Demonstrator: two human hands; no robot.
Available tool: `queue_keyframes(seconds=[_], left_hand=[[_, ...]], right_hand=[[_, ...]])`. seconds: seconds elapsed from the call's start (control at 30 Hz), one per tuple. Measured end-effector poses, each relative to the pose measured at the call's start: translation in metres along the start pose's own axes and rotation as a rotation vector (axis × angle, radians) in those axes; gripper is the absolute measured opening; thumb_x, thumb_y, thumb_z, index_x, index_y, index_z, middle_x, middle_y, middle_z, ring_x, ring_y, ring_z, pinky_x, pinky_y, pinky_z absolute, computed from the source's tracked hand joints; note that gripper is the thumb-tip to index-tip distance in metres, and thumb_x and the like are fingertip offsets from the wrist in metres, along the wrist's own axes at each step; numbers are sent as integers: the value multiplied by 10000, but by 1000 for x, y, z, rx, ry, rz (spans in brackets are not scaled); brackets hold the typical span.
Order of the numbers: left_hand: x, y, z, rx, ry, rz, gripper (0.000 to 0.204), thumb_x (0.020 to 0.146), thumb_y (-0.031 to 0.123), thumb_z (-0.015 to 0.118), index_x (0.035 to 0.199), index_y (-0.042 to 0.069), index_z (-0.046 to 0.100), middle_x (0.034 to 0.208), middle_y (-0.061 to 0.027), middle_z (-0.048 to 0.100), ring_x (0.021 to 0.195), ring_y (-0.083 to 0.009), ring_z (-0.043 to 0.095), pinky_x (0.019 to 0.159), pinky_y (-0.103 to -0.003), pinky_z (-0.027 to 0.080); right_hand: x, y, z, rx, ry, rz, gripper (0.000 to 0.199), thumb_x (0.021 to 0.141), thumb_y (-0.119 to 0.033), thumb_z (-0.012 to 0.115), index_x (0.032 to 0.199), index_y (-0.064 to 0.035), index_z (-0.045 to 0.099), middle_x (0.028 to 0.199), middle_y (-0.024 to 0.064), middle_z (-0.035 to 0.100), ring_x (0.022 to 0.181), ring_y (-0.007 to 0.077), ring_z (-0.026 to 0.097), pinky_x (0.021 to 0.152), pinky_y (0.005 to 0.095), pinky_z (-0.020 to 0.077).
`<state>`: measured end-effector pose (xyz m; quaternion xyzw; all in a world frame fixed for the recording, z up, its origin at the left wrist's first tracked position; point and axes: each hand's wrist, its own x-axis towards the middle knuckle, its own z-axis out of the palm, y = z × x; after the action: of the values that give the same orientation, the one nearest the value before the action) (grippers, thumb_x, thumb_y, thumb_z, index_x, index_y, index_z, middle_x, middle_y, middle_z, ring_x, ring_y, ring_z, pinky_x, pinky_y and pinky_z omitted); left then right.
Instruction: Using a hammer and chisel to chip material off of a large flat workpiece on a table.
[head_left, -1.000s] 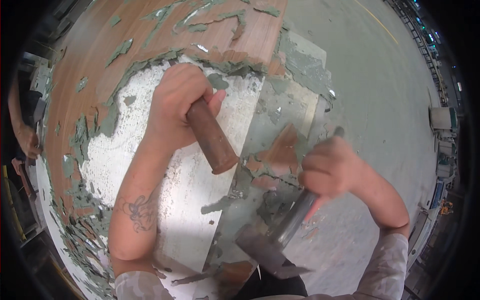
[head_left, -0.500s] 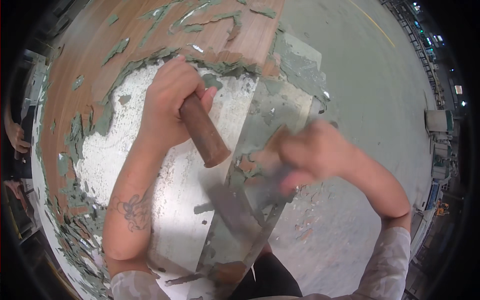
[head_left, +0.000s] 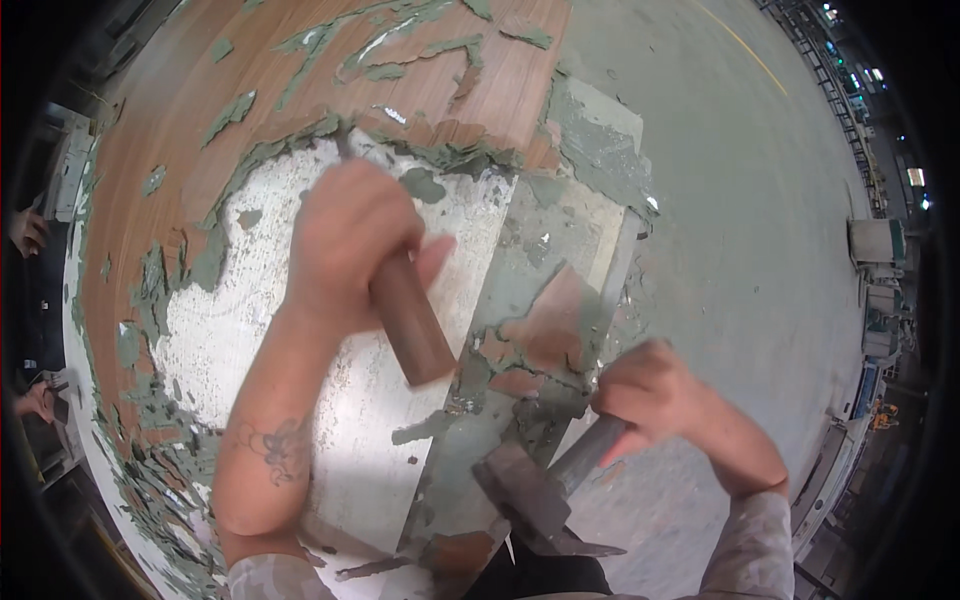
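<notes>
Left hand [head_left: 345, 240] wrapped around the upper part of a brown cylindrical chisel handle [head_left: 412, 325], fingers closed tight on it, butt end poking out below the fist, blade hidden under the hand against the peeling panel [head_left: 300, 100]. Right hand [head_left: 650, 395] clenched on the shaft of a hammer [head_left: 545, 495], head hanging low near the panel's near edge. Probably heavy and head-weighted, that hammer: best gripped far down the shaft. Chisel handle stiff, smooth, likely slippery; best held mid-length, clear of the struck end. Green paint flakes [head_left: 160, 300] brittle, loose.
</notes>
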<state>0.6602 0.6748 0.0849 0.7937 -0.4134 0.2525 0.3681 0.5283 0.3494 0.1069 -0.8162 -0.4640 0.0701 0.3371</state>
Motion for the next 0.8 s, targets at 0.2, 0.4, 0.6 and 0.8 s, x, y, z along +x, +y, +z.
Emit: queue_keyframes(seconds=[0.2,0.4,0.6,0.8], left_hand=[[-1,14,6,-6,-112,37,337,732,149,859,678,102,530,642,-49,498,578,-250,511,537,-360,368],[-3,6,10,-17,38,32,376,732,166,876,675,90,513,639,-51,478,579,-255,505,528,-358,357],[-3,4,10,-10,26,25,370,742,178,872,688,91,517,648,-58,477,590,-268,508,538,-364,371],[2,4,6,-3,23,4,369,747,191,869,695,92,517,657,-58,481,608,-272,509,561,-369,384]], right_hand=[[-63,-11,31,248,162,238,520,907,-560,736,776,-73,607,632,33,530,476,228,559,421,376,402],[-70,-20,35,375,335,350,525,944,-551,698,773,-64,603,621,39,544,451,240,546,429,359,409],[-74,-35,26,194,259,448,519,947,-527,703,753,-56,601,637,66,595,472,248,585,430,359,413],[-73,-87,55,626,384,686,428,996,-333,700,707,-97,490,585,15,504,539,199,565,529,376,483]])
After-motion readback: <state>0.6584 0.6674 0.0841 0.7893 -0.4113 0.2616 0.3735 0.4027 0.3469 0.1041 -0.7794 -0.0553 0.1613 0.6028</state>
